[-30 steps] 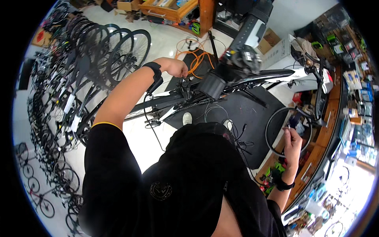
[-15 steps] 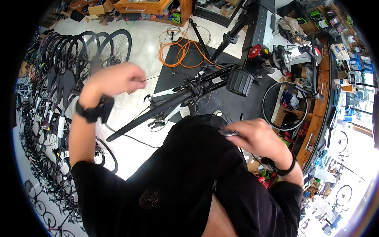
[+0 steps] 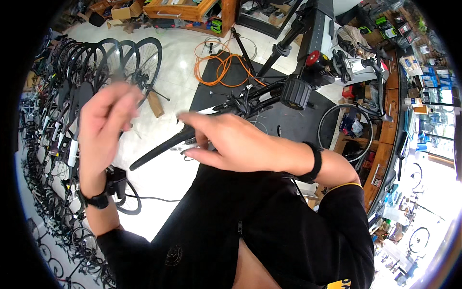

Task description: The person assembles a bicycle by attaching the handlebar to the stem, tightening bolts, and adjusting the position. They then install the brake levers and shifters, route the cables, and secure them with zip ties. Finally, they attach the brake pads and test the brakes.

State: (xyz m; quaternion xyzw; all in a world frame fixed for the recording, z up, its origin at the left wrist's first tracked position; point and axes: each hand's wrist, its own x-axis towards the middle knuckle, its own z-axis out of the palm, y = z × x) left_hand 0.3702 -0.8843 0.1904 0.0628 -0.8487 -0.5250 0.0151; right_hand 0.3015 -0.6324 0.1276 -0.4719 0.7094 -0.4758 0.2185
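Note:
My left hand (image 3: 108, 120) is raised at the left, its bent fingers smeared by motion. Whether a thin cable lies in them I cannot make out. My right hand (image 3: 236, 144) reaches across in front of my body, fingers curled and thumb below. A blurred silvery piece (image 3: 179, 146) shows by the thumb; its kind is unclear. Beyond this hand is a bicycle with a black frame (image 3: 262, 94), partly hidden by the hand. Its wheel (image 3: 156, 153), seen edge-on, runs out to the lower left between my hands.
A repair stand (image 3: 315, 58) with a red knob rises at the back right. An orange hose (image 3: 219, 72) lies coiled on the black mat (image 3: 211, 72). Rows of parked bicycles (image 3: 57, 120) line the left. A loose wheel (image 3: 323, 127) leans against the wooden cabinets (image 3: 385, 127) at right.
My right hand has swung from beside my body leftward across to the bicycle. The left hand has moved left and slightly down. The thin cable seen at its fingers no longer shows clearly.

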